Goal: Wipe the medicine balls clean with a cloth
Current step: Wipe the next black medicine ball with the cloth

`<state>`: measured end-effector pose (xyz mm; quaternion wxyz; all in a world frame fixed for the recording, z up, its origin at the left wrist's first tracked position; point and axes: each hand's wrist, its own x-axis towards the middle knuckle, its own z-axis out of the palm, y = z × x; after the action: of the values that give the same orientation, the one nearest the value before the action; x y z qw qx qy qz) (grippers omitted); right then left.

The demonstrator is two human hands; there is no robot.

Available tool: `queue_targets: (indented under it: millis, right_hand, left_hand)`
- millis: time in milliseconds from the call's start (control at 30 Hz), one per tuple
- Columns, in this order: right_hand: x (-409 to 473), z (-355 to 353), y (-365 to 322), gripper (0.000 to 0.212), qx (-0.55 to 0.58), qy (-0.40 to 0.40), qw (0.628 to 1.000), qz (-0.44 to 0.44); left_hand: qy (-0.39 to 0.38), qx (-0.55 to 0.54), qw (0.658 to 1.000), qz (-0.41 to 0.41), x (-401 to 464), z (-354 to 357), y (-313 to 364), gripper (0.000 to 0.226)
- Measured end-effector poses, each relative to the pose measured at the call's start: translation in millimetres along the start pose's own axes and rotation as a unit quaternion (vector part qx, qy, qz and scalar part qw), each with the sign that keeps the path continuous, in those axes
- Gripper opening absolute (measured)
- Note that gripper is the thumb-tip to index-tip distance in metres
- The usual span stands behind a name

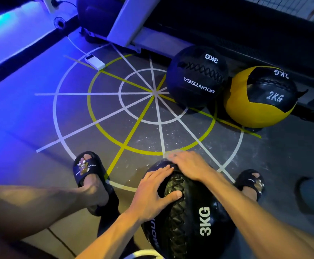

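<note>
1. Black leather-look medicine ball marked 3KG (195, 212) sits low in view at about 6 o'clock, between the person's knees, apparently so both hands can reach over it.
2. Left hand (152, 191) lies spread on the ball's near-left face, thumb pressed by the laced seam, fingers (159, 171) fairly straight; it seems to steady the ball, not clutch it.
3. Right hand (191, 165) lies flat over the far top of the ball at 12 o'clock from the left hand. A blurred pale patch, probably the cloth (173, 153), shows at its fingertips; I cannot tell whether it is pinched or only pressed under the palm.
4. Two more balls wait at 1 to 2 o'clock on the floor (77, 113): a second black 3KG ball (195, 77) just beside a yellow-and-black 2KG ball (260, 98), both parked by the dark wall base.
</note>
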<state>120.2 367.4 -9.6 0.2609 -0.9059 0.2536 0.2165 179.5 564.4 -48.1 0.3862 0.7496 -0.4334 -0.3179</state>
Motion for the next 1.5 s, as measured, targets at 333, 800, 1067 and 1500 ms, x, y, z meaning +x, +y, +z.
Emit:
queue_targets:
  millis: [333,800,1067,1500]
  right_hand:
    - [10.4,-9.2,67.7,0.052,0.038,0.023,0.99,0.136]
    - [29.8,-21.1,13.9,0.033,-0.09,-0.041,0.995,-0.027]
    - [-15.4,-27.9,6.0,0.06,0.163,-0.037,0.983,-0.075]
    - [-72.2,-5.8,58.4,0.045,0.216,0.192,0.952,0.098]
  left_hand:
    - [0.119,0.044,0.991,0.04,-4.7,10.0,9.0,0.061]
    - [0.07,-0.047,0.996,-0.002,-10.1,0.5,-1.1,0.056]
    - [0.055,-0.034,0.998,0.008,-1.9,0.6,-2.2,0.054]
    - [-0.07,0.121,0.99,0.022,67.7,-50.2,17.0,0.061]
